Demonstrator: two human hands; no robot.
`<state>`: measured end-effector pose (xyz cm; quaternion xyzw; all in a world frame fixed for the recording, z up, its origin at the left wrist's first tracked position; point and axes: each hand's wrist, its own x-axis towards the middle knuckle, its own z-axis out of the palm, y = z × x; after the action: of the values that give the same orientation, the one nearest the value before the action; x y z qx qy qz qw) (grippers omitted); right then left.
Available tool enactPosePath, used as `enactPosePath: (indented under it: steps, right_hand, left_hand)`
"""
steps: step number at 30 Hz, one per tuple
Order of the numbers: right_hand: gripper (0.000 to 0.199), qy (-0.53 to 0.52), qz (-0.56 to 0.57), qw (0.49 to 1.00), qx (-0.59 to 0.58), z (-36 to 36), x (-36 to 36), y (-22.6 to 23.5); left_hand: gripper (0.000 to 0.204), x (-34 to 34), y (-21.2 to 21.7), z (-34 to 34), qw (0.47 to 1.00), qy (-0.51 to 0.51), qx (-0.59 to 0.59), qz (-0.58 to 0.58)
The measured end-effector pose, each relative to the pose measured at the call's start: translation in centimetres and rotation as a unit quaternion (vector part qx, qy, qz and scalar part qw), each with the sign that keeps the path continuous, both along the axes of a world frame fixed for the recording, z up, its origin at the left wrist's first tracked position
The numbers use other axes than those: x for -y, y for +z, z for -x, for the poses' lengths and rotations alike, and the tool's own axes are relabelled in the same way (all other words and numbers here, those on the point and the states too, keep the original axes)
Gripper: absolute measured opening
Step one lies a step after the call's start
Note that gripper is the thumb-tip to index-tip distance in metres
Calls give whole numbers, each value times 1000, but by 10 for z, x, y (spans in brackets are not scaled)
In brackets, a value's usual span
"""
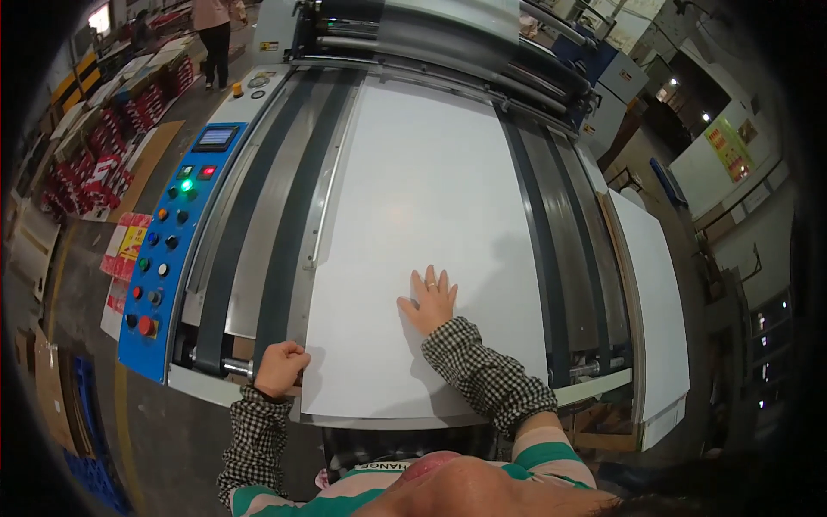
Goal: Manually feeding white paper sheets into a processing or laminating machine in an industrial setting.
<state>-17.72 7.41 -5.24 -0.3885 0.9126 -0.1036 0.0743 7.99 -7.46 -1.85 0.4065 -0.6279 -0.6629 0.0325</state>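
A large white sheet (405,181) lies on the machine's feed bed and reaches under the rollers at the far end. Flat on its lower middle rests my right hand (433,302), open with fingers spread, a ring on one of them. My left hand (282,369) is closed, fingers curled together, at the near left corner of the sheet. Whether anything is pinched in it is hidden. Dark green conveyor belts (297,207) run lengthwise on both sides of the sheet. A thin metal guide rail (332,185) follows the sheet's left edge.
A blue control panel (177,233) with buttons and a small screen lines the left side. Dark rollers (448,56) span the far end. At the right stands a stack of white sheets (655,302). Piles of red and white goods (103,164) and another person (214,39) are far left.
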Motion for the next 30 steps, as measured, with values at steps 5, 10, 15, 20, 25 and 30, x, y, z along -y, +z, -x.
enactPosePath:
  steps: [5, 10, 15, 20, 25, 30]
  right_hand:
    - [57, -15, 35, 999, -31, 51, 15, 9]
    - [20, 46, 399, 915, 30, 97, 16, -25]
    - [9, 23, 193, 939, -282, 194, -131, -7]
    - [39, -564, -12, 780, -270, 228, -453, 59]
    - [32, -659, -120, 741, -44, 178, -512, 71]
    - [22, -632, -88, 763, -102, 169, -501, 112]
  left_hand:
    - [21, 5, 22, 37, 941, 80, 27, 327]
    - [8, -1, 11, 44, 975, 86, -68, 195]
    - [13, 77, -87, -8, 959, 114, -15, 259]
    - [30, -13, 2, 37, 871, 7, 139, 471]
    - [12, 72, -103, 25, 924, 7, 3, 381]
    - [15, -102, 35, 126, 961, -102, -64, 250]
